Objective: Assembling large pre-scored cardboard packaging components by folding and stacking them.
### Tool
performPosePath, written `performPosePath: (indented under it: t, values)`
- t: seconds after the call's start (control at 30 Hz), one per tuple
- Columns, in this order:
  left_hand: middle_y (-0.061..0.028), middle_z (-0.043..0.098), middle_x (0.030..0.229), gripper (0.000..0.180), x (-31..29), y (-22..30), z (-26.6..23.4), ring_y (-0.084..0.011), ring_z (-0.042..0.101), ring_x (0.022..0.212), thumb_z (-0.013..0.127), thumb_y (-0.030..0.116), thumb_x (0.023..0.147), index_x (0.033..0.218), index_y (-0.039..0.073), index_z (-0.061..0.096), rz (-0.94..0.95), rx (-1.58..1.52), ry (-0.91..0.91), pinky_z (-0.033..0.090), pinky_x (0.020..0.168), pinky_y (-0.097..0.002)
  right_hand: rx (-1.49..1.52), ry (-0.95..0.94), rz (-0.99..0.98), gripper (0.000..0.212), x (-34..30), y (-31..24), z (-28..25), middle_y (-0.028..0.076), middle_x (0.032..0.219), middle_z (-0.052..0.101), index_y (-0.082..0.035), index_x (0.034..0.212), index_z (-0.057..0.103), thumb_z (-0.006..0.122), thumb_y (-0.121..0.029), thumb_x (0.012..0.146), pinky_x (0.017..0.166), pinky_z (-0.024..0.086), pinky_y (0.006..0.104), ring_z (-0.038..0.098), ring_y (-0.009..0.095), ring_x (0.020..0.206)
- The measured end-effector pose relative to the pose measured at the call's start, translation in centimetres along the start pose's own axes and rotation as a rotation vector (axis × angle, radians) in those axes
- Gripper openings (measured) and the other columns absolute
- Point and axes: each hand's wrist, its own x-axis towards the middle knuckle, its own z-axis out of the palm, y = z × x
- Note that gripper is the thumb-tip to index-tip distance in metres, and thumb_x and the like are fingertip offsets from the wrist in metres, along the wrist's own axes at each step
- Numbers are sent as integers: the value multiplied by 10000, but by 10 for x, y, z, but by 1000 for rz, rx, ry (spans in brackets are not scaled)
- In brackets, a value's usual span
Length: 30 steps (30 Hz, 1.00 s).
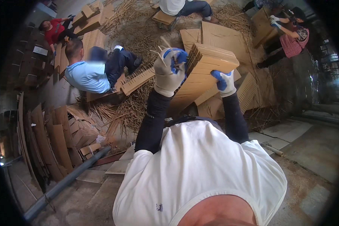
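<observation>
Obs., standing by: concrete floor [312,150] is carrying everything here. Loose straw [133,109] is lying in a wide heap across the mid section, spreading toward far side. Flat cardboard sheets [224,35] are lying on top of the straw, w/ slotted cardboard strips [137,80] resting just beside them. Further cardboard stacks [94,37] are sitting far left. Near left, curved brown cardboard pieces [56,143] are standing on edge, leaning together. A grey pipe [64,182] is lying diagonally along floor nr those pieces. Right side, a short stick [274,150] is lying on pale slabs [286,130]. Floor surface is looking dusty, uneven.
</observation>
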Motion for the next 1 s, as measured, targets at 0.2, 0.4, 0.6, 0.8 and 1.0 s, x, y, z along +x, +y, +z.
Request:
performPosePath:
  t: [0.2,0.4,0.6,0.8,1.0]
  values:
    - [-108,684,943,223,-3,-11,1,-156,648,712,579,207,964,976,-11,624,-830,-742,304,532,665,-311,22,19,84,218,-5,-12,1,100,956,696,33,906,680,682,-104,737,851,497,322,650,192,935]
    - [-92,676,897,207,-5,-9,-12,-137,654,735,672,97,846,1026,-2,642,-456,-446,-64,533,673,-249,184,1,74,239,-3,-10,1,99,955,694,45,927,667,685,-85,727,834,507,323,653,185,923]
    - [-129,667,983,368,2,-6,-14,-283,650,865,750,75,714,1066,54,647,-95,-98,-307,501,743,-365,59,-10,84,199,-1,-16,3,92,965,696,43,889,678,679,-92,742,826,510,318,651,176,917]
    - [-131,617,938,306,2,-3,-5,-338,621,813,668,90,666,966,71,613,85,231,-271,494,721,-422,-20,-15,39,179,1,-23,10,96,940,704,32,862,691,696,-99,740,789,516,313,663,177,861]
    - [-152,595,930,300,3,-6,1,-339,607,826,635,78,676,969,61,571,-25,125,-235,483,738,-425,-23,-49,127,495,-8,0,-11,96,1016,649,40,1151,543,708,-116,712,851,507,315,628,188,965]
